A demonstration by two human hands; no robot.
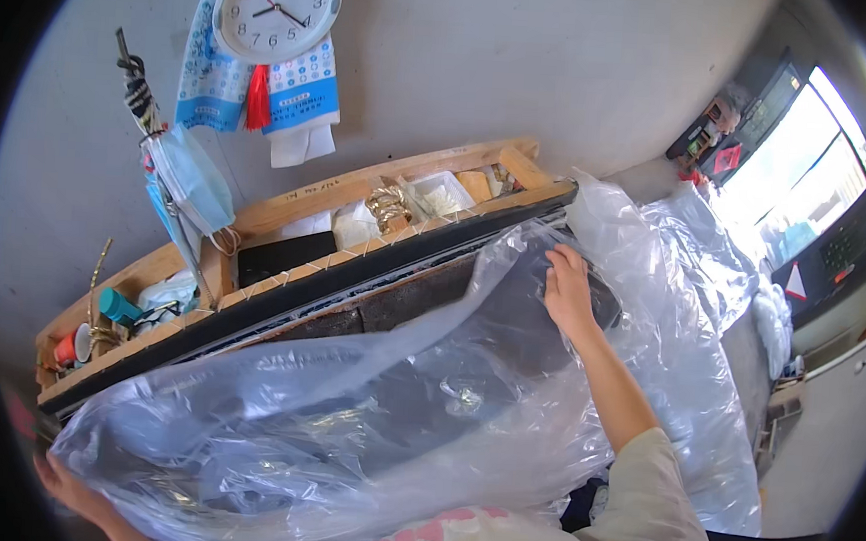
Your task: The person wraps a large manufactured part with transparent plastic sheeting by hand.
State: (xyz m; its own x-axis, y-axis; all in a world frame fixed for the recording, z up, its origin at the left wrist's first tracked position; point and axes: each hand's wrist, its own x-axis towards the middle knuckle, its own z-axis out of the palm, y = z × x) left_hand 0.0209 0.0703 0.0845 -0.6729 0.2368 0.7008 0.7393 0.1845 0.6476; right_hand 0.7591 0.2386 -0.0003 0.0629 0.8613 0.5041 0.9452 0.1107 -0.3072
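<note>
A large clear plastic sheet (373, 435) spreads across the dark surface in front of me, crumpled and shiny. My right hand (568, 287) has its fingers curled on the sheet's far edge, at the right end of a long wooden frame (299, 198). Down at the lower left, my left hand (71, 489) is at the sheet's left corner, its fingers closed at the plastic and partly hidden. Between the sheet and the frame shows a strip of brown, worn surface (391, 303).
The frame's compartments hold a gold-coloured coil (389, 206), a white tray (443, 194), a teal cup (118, 306) and a red-and-white cup (73, 346). A face mask (191, 181) hangs above. A wall clock (277, 11) is higher up. More plastic (692, 257) lies toward the window (802, 159).
</note>
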